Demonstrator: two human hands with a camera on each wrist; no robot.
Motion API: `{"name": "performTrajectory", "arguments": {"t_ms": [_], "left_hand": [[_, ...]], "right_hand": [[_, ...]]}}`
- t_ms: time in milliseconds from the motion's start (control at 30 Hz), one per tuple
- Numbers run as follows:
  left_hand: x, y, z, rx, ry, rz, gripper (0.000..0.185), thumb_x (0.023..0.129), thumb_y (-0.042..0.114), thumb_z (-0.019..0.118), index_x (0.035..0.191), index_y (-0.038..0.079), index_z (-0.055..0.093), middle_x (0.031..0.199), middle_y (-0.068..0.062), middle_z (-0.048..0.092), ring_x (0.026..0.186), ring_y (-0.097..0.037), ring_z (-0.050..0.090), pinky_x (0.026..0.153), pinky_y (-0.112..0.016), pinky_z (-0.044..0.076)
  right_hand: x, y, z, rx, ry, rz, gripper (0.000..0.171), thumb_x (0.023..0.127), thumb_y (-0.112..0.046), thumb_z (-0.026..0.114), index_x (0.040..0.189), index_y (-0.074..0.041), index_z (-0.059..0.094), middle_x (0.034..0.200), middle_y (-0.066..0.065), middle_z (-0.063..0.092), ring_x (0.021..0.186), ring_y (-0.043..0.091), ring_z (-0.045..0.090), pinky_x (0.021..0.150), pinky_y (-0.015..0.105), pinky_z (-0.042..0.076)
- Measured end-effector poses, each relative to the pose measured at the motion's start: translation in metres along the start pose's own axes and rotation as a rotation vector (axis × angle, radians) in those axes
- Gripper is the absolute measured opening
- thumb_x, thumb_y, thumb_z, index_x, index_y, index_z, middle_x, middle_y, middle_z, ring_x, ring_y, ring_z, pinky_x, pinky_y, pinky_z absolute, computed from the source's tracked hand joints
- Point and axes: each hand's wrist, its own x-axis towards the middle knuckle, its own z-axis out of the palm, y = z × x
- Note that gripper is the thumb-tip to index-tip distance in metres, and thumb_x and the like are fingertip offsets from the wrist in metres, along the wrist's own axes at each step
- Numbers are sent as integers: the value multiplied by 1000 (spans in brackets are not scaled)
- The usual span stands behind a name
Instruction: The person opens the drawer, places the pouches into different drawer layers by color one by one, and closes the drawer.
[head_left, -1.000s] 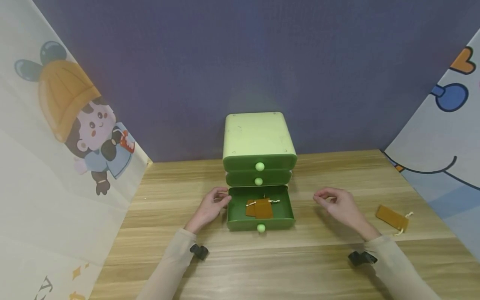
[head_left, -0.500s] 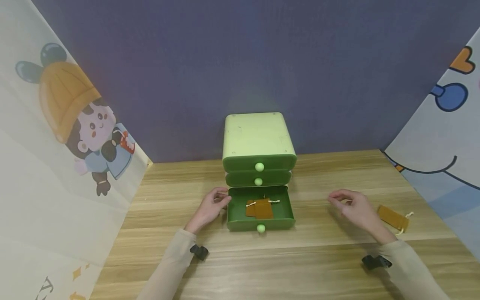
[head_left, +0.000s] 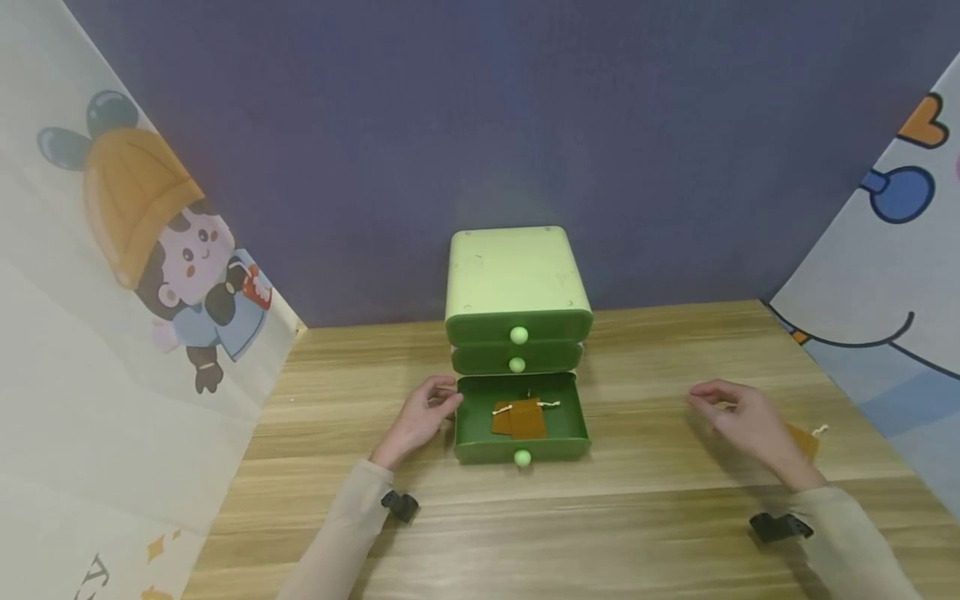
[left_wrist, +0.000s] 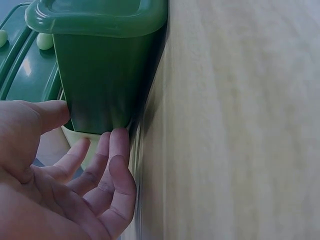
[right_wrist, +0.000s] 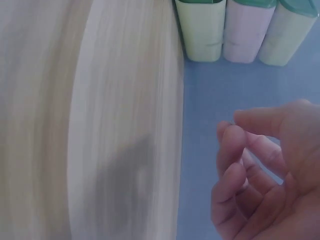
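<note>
A bottom drawer (head_left: pixel 480 452) stands pulled out of a small light-green cabinet (head_left: pixel 513 271). Inside it lie overlapping brown drawstring pouches (head_left: pixel 528 422) with white cords. My left hand (head_left: pixel 412 421) rests at the drawer's left side; in the left wrist view its thumb reaches the rim and its relaxed fingertips meet the side wall near the cabinet. To the right, above the table, my right hand (head_left: pixel 750 425) holds thumb and index fingertips together, with a tiny dark speck (right_wrist: pixel 231 122) between them. Another brown pouch (head_left: pixel 806 442) lies partly hidden behind that hand.
Above the pulled-out drawer, two closed drawers carry round pale knobs (head_left: pixel 518 335). The cabinet stands on a wood-grain table (head_left: pixel 600 533) against a dark blue back wall (head_left: pixel 360 167). White walls with cartoon prints flank both sides.
My right hand has moved rightward, away from the drawer, and now covers much of the pouch on the table. My left hand and the open drawer have stayed put.
</note>
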Motion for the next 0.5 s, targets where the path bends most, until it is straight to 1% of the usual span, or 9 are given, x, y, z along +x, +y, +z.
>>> {"name": "performTrajectory", "arguments": {"t_ms": [200, 300, 400, 500], "left_hand": [[1, -2, 1, 4, -6, 10, 42, 106, 16, 66, 143, -2, 57, 131, -27, 68, 127, -47, 66, 104, -50, 60], [1, -2, 1, 11, -6, 6, 43, 106, 16, 66, 143, -2, 57, 132, -27, 68, 128, -48, 65, 105, -51, 60], [1, -2, 0, 15, -6, 3, 44, 106, 17, 66, 144, -1, 56, 133, -27, 67, 129, -49, 64, 105, -53, 59], [1, -1, -1, 21, -2, 8, 43, 106, 18, 66, 144, -1, 57, 133, -27, 67, 130, -49, 64, 105, -53, 59]], "right_hand": [[-6, 16, -12, -53, -21, 30, 32, 106, -22, 66, 124, 4, 72, 116, 28, 76, 64, 11, 69, 61, 22, 54], [-8, 24, -19, -70, -25, 58, 35, 107, -25, 65, 125, 5, 72, 120, 30, 74, 65, 9, 70, 60, 23, 55], [-9, 31, -25, -71, -17, 86, 38, 107, -27, 64, 126, 5, 72, 122, 32, 74, 65, 8, 70, 58, 23, 54], [-10, 40, -32, -95, 0, 91, 37, 107, -26, 65, 124, 6, 73, 120, 32, 74, 64, 5, 69, 59, 20, 52]]}}
